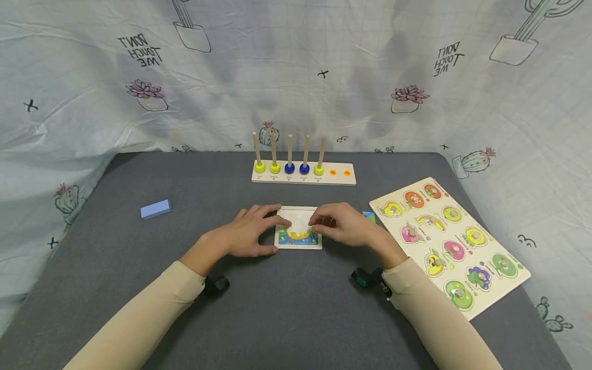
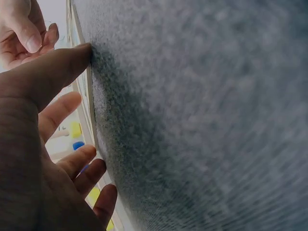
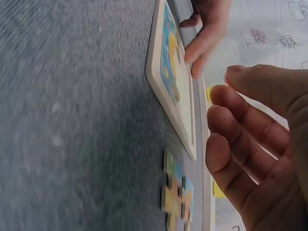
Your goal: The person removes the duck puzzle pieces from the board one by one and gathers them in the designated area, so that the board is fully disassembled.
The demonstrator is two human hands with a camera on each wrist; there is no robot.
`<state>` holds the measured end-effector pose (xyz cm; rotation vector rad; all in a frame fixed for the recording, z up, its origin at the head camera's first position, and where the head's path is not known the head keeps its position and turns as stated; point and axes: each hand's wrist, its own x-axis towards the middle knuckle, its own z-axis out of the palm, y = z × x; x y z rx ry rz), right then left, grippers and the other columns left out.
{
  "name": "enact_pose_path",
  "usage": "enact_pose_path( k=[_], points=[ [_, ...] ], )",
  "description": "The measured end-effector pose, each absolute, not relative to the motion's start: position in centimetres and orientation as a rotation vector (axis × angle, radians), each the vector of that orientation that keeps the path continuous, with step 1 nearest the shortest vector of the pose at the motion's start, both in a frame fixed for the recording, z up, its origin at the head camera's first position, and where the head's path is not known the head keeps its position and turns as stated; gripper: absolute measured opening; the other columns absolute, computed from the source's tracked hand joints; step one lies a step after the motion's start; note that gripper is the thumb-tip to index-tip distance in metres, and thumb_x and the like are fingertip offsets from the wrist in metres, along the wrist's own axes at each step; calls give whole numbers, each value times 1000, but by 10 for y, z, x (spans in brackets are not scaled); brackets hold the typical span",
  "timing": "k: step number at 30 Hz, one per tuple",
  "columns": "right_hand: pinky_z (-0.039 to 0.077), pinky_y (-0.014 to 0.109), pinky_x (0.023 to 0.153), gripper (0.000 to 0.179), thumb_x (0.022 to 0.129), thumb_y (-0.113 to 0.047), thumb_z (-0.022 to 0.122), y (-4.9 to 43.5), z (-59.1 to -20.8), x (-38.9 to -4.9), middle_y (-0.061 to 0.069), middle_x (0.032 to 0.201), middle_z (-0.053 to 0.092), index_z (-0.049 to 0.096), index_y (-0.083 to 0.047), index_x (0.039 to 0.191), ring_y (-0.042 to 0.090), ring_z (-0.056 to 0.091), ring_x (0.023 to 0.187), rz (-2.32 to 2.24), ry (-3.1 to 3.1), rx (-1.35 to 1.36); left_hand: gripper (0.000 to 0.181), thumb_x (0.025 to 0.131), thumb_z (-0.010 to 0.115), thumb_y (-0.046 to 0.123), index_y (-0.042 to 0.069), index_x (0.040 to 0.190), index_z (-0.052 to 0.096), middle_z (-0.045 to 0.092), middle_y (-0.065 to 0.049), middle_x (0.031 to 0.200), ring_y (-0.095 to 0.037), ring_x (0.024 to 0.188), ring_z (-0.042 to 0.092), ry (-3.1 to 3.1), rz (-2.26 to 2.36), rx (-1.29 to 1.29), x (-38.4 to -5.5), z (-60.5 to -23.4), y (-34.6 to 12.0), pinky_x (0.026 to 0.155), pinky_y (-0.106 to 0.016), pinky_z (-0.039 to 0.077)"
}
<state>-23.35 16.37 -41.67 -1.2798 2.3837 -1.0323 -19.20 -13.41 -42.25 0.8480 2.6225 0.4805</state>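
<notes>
A small jigsaw puzzle in a pale wooden tray lies in front of me, blue and yellow pieces filling its near part and the white base showing at the far part. Along the tray's left side rests my left hand, thumb at the near corner and fingers spread over the frame. My right hand hovers by the tray's right side, fingers loosely bent, thumb near the index finger. Nothing shows between these fingertips in the right wrist view. Loose jigsaw pieces lie on the table beside the tray, below the right hand.
A fruit peg-puzzle board lies angled at the right. Behind the tray stands a wooden peg stand with yellow and blue rings on its posts. A blue block sits at the left on the grey table. Patterned cloth hangs behind.
</notes>
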Motion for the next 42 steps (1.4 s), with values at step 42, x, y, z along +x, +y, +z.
enact_pose_path(
  k=[42],
  points=[
    [52,31,71,18,99,-12,71,115,-440,-231,3,113,68,72,-9,116,11,59,73,-1097,2225,-1391,98,70,77,80,43,153,42,24,-2,166,-31,140,31,2662,425,784,-222,-432,-144,107,-59,32]
  ],
)
